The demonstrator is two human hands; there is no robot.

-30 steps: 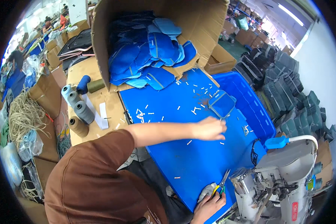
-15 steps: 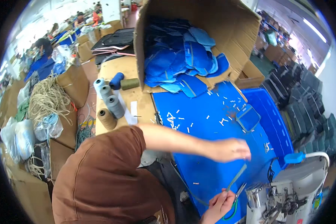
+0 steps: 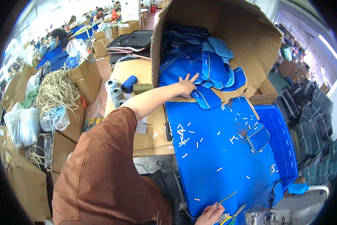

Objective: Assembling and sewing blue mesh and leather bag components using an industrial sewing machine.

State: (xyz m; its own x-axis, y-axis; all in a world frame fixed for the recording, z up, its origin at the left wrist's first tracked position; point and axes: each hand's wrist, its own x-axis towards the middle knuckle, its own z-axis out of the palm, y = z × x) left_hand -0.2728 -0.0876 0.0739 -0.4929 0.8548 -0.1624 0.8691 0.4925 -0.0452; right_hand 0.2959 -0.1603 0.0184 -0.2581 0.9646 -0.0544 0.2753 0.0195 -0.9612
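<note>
My left hand [image 3: 186, 86] reaches into the cardboard box with its fingers spread. It rests on the pile of blue fabric pieces [image 3: 176, 69], some of them edged with a grey strip. At the lower edge, the fingers of my right hand [image 3: 210, 215] are closed on a narrow grey-green strip [image 3: 227, 198], whose free end points up and right. Scissors [image 3: 237, 212] with yellow and green on the handles lie close beside that hand; whether the hand also holds them I cannot tell.
The cardboard box [image 3: 247, 33] lies on its side at the far end of the blue table [image 3: 213, 183]. White scraps and a small blue pouch-shaped piece [image 3: 258, 137] lie there. A blue bin [image 3: 283, 150] stands right, above a sewing machine [image 3: 288, 213]. Thread cones [image 3: 110, 85] stand left.
My left hand has gone from above the strip to the fabric pile in the box, its fingers now spread. My right hand keeps the strip, lower in the picture as the view has shifted.
</note>
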